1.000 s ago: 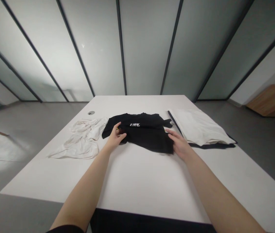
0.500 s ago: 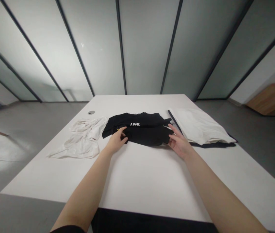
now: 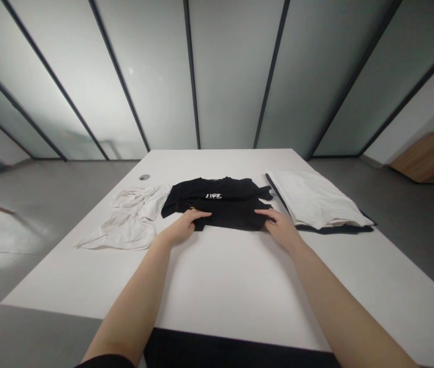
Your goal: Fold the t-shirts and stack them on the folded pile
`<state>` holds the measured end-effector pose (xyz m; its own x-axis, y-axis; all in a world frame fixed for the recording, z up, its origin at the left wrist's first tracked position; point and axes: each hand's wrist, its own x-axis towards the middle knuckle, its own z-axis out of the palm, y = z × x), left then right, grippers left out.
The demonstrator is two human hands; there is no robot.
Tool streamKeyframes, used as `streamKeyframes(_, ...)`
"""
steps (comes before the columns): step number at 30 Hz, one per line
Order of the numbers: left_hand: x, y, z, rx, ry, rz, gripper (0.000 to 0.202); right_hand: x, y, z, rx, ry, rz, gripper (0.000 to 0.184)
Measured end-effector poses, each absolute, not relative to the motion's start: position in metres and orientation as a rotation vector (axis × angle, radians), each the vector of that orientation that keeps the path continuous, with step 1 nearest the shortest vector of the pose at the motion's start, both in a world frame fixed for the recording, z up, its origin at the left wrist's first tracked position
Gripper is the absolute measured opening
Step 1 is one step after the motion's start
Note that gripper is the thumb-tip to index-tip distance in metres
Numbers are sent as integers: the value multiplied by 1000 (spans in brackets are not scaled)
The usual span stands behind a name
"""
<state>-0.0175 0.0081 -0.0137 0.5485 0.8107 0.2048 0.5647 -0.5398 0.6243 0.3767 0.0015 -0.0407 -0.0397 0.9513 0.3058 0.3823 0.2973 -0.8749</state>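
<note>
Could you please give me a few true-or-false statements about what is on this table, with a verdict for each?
The left hand rests on the black T-shirt: true.
The crumpled-looking white garment beside that shirt is neatly folded: false, it lies in loose wrinkles.
The right hand grips scissors: false, it lies on the shirt's edge with no tool.
A dark cloth lies under the folded white garment: true.

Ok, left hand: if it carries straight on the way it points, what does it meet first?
The black T-shirt: the left hand already seems to lie on its lower edge, though depth is unclear. Beyond that, across the fabric, the right hand looks next in line.
</note>
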Motion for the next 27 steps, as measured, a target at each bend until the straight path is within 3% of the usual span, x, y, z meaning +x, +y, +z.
streamKeyframes(6,-18,8,-15,2464,1160,498,79,380,3,-46,-1370,-1859,375,45)
streamKeyframes(11,-18,11,-15,2477,1232,530,56,386,8,-49,-1389,-1766,344,32)
streamKeyframes(15,-14,14,-16,2395,1292,703,28,386,8,-46,-1406,-1601,277,24)
streamKeyframes(21,-12,19,-14,2260,1238,1159,2,387,9,-45,-1421,-1255,284,28)
streamKeyframes(27,-17,25,-14,1866,1227,1502,14,389,16,-46,-1327,-981,522,31)
